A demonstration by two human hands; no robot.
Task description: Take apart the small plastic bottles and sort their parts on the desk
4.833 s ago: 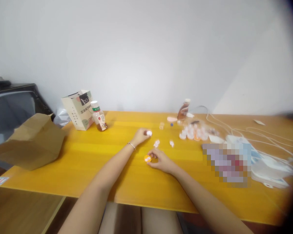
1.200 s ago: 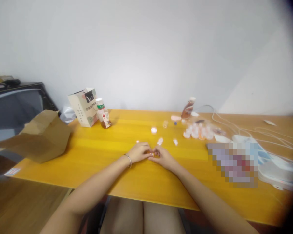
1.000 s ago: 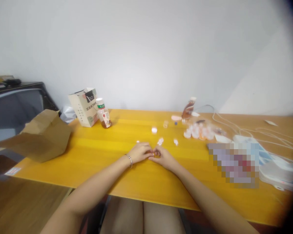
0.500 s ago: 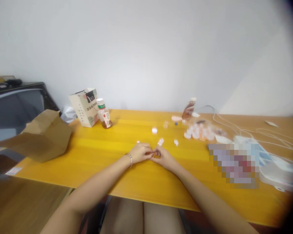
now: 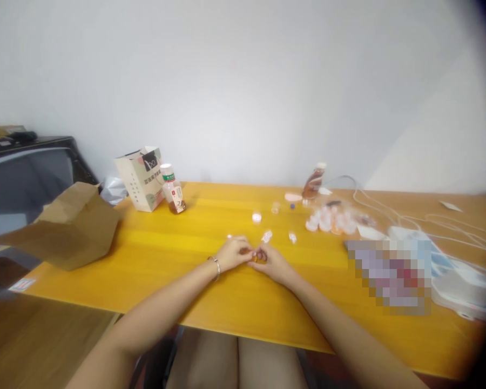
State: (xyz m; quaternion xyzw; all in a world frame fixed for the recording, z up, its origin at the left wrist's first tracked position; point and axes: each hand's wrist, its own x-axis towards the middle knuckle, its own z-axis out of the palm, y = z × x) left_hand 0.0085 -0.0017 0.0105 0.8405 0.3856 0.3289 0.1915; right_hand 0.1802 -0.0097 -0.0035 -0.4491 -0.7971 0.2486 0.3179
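My left hand [image 5: 234,254], with a bracelet at its wrist, meets my right hand [image 5: 273,263] above the yellow table [image 5: 243,300]. Both are closed, thumbs and fingertips pinched together where they touch. Whatever lies between the fingertips is too small to make out. Just beyond my right hand is a little white cluster [image 5: 267,236], and a similar white piece [image 5: 292,237] lies further right. Behind them sits a small round white container [image 5: 256,217], beside a small clear item [image 5: 275,207].
A paper bag [image 5: 140,181] and a white-capped bottle [image 5: 173,189] stand back left, near a brown paper bag [image 5: 79,227]. At right are a brown drink bottle [image 5: 314,182], several small round containers [image 5: 328,219], white cables [image 5: 380,204] and a blurred-out flat item [image 5: 389,278].
My fingers have shifted very slightly where they meet. Everything on the table stays in place.
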